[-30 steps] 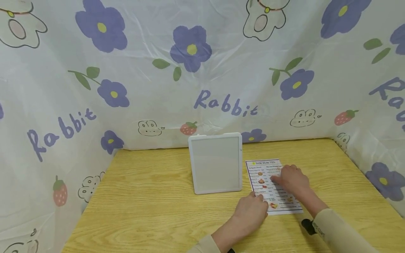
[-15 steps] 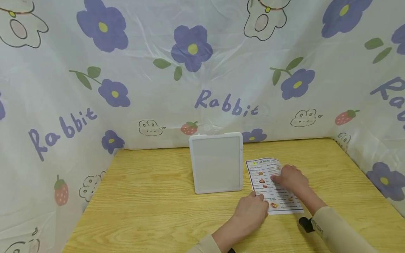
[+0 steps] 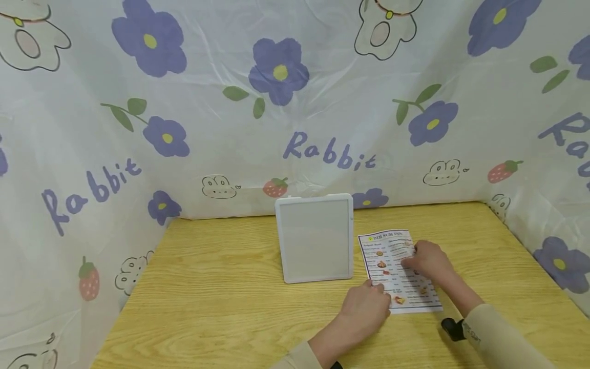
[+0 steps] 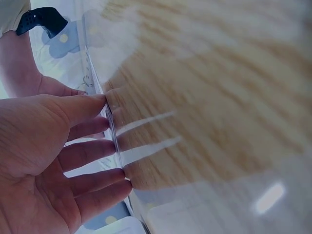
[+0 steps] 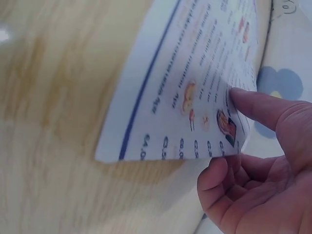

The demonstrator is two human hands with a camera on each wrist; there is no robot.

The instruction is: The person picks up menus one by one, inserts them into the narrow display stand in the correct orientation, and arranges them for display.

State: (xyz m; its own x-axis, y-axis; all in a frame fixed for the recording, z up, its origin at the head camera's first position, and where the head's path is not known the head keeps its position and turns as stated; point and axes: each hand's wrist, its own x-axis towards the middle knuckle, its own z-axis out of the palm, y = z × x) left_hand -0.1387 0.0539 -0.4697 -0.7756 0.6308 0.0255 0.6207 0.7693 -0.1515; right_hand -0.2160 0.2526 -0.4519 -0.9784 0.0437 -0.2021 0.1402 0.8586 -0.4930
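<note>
A printed menu point(image 3: 401, 284) headed "DIM SUM INN" lies on the wooden table, with small food pictures down its page. My right hand point(image 3: 429, 261) holds its right edge. In the right wrist view the thumb lies on top of the menu point(image 5: 170, 97) and the curled fingers are under it, so that edge is lifted off the table. My left hand point(image 3: 366, 309) rests at the menu's lower left edge. The left wrist view has this hand point(image 4: 83, 151) with fairly straight fingers, their tips against the table surface.
A white-framed, blank grey panel point(image 3: 315, 240) stands upright to the left of the menu. The wooden table point(image 3: 207, 287) ends at a hanging cloth point(image 3: 322, 123) with purple flowers and "Rabbit" lettering. A black strap piece point(image 3: 453, 329) is on my right wrist.
My right hand has shifted slightly right, along the menu's right edge. The menu's top bent up, and its heading is in plain sight again. My left hand has stayed in place.
</note>
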